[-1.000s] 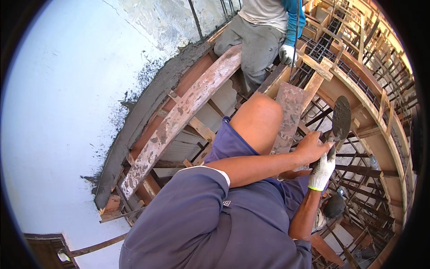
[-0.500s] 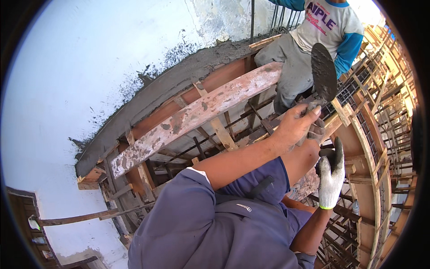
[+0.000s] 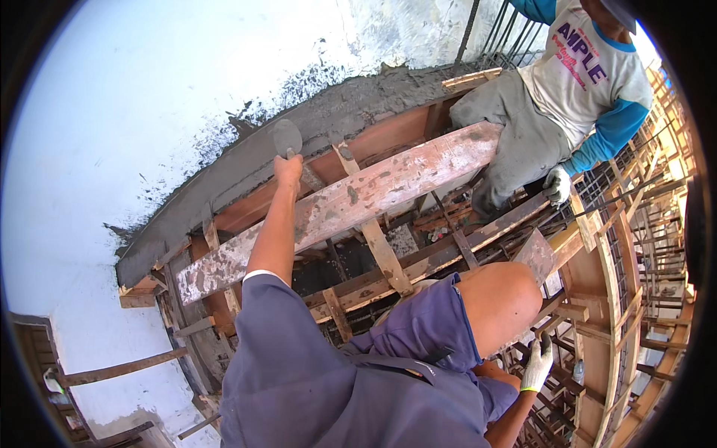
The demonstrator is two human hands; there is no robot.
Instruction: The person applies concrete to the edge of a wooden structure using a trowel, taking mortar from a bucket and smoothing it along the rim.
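My bare left hand (image 3: 288,170) is closed around a trowel (image 3: 287,139), its handle mostly hidden in my fingers. The rounded, grey-coated blade lies over the band of wet grey mortar (image 3: 216,175) along the foot of the white wall. In front of that hand runs a mortar-stained plank (image 3: 351,196). My right hand (image 3: 538,364), in a white glove with dark fingers, is low beside my right knee. Its fingers look apart and hold nothing I can see, near the timber framing.
A co-worker in grey trousers (image 3: 500,101) sits at the far right, a gloved hand resting by the timbers. Reinforcing bars (image 3: 515,33) rise behind. Wooden crosspieces (image 3: 387,254) span gaps below the plank. Curved formwork (image 3: 616,299) and scaffolding stand at the right.
My left hand has swung the trowel from beside my right hand over to the mortar at the wall. My right hand has dropped lower. The co-worker's gloved hand has come into view.
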